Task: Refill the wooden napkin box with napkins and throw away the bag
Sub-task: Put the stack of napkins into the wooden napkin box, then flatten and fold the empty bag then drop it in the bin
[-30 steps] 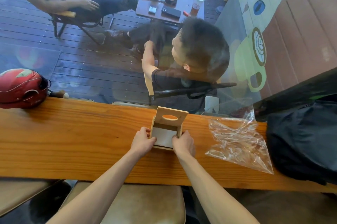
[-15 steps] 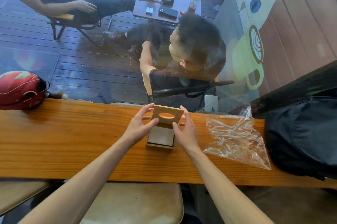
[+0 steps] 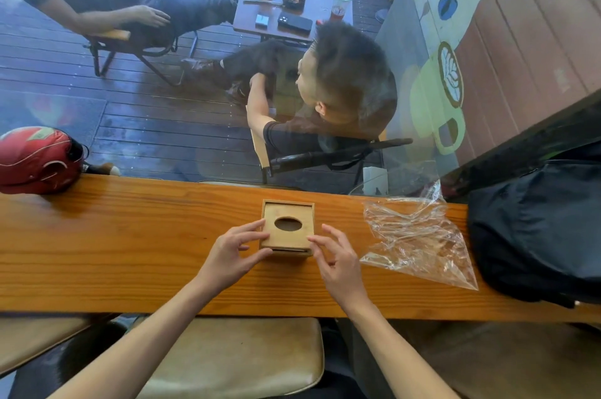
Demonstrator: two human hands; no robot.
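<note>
With the lid (image 3: 287,228) down on the box (image 3: 288,250), I can't see inside; its oval slot shows only dark. My left hand (image 3: 231,255) covers the box's near left corner. The helmet (image 3: 35,159) far left is cut by the frame's edge, as is the black bag (image 3: 536,229) on the right. The clear bag (image 3: 419,242) looks empty, though glare blurs it.
</note>
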